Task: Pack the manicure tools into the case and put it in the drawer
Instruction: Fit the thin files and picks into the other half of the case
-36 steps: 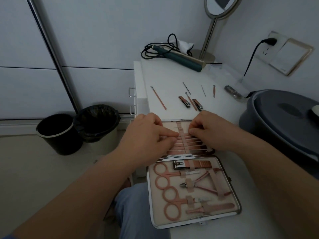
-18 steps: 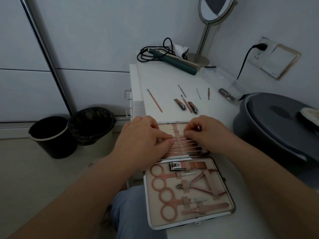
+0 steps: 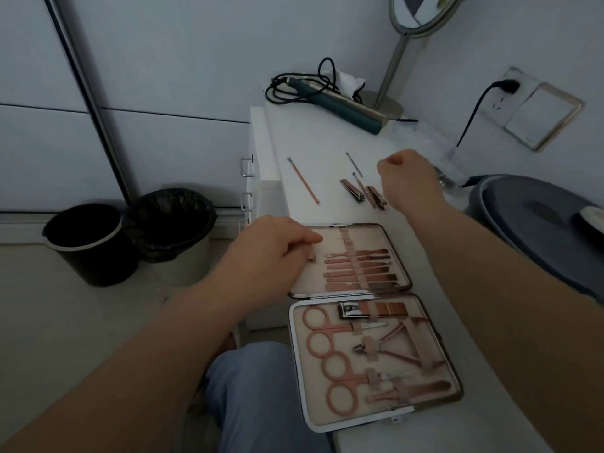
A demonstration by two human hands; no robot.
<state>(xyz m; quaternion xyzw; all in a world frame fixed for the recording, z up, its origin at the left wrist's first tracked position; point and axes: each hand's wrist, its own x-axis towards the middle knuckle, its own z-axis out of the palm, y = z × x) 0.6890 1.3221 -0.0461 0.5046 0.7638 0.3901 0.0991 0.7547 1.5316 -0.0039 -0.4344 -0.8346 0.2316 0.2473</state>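
Note:
The open manicure case [image 3: 402,256] lies flat on the white tabletop [image 3: 327,138], with rose-gold tools strapped into both halves. My left hand [image 3: 271,253] rests on the left side of the far half, loosely curled fingertips touching the lining. My right hand [image 3: 408,181] is out over the loose tools beyond the case, fingers curled; whatever lies under it is hidden. In the open lie a long thin stick [image 3: 303,180], a fine pick [image 3: 354,164] and two nail clippers [image 3: 352,190], [image 3: 377,197] with a slim tool between them.
Drawer handles [image 3: 245,165] show on the cabinet's left face. A green hair tool with black cord [image 3: 343,106] and a standing mirror [image 3: 392,76] sit at the back. A grey round lid [image 3: 539,223] is on the right. Two bins [image 3: 88,243], [image 3: 173,230] stand on the floor.
My right hand left the case's strap and moved up and right to the loose tools. My left hand slid to the left part of the far half, uncovering the strapped tools.

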